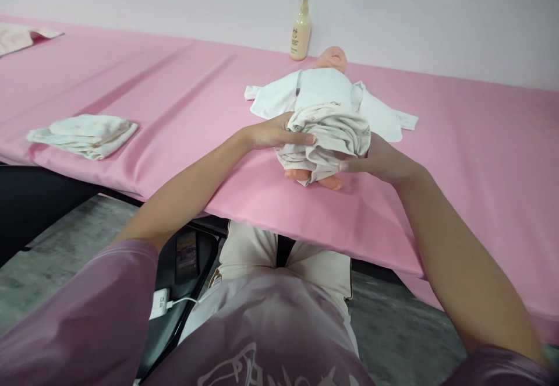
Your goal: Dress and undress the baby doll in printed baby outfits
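A baby doll (335, 60) lies on its back on the pink-covered table, its head toward the wall. A white top (327, 86) covers its chest, with the sleeves spread to both sides. Over its lower body I hold a bunched white baby garment (329, 130) with a small print. My left hand (275, 132) grips its left side, thumb on top. My right hand (379, 156) is closed on its right side, with the fingers partly hidden behind the cloth. The doll's feet (331, 183) show below the bunched fabric; its legs are hidden.
A pump bottle (300, 32) stands against the wall behind the doll. Folded white cloths (85, 134) lie at the left near the table's front edge, and a pale cloth (21, 38) lies farther back. Below, a phone (187, 256) and a white charger (159, 303) rest on a black chair.
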Demonstrator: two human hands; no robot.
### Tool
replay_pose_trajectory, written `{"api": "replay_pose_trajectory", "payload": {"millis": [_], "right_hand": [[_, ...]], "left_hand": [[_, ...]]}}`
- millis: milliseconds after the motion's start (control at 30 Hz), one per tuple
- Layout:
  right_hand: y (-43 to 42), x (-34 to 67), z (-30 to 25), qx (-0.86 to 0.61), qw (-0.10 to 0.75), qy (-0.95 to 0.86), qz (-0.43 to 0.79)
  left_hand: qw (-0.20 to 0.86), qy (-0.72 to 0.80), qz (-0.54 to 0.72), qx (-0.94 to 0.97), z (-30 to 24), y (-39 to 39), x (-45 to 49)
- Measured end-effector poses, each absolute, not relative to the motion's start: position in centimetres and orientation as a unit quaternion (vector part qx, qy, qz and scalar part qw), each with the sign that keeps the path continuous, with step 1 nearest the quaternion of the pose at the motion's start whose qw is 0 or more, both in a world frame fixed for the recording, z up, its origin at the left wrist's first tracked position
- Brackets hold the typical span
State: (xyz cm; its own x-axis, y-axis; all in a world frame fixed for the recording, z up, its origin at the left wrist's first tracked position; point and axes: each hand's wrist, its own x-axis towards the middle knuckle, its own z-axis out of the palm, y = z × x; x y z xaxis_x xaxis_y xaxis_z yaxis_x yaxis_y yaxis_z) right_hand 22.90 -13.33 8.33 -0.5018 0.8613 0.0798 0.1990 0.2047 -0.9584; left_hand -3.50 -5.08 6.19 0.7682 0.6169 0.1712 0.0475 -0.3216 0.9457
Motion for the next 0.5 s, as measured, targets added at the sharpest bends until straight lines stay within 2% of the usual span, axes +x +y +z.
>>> {"api": "replay_pose_trajectory", "payload": {"millis": [200,367,500], "right_hand": [[-12.4,22.8,7.3,-0.409,0.413,-0.665,0.469],[-11.1,22.5,5.8,-0.472,0.48,-0.654,0.345],[-11.8,21.5,6.1,-0.508,0.494,-0.646,0.283]], "left_hand": [[0.535,0.227,0.254,0.773,6.6,-5.5,-3.3],[0.549,0.229,0.225,0.772,6.8,-5.7,-3.1],[0.548,0.238,0.229,0.769,6.8,-5.8,-2.7]]}}
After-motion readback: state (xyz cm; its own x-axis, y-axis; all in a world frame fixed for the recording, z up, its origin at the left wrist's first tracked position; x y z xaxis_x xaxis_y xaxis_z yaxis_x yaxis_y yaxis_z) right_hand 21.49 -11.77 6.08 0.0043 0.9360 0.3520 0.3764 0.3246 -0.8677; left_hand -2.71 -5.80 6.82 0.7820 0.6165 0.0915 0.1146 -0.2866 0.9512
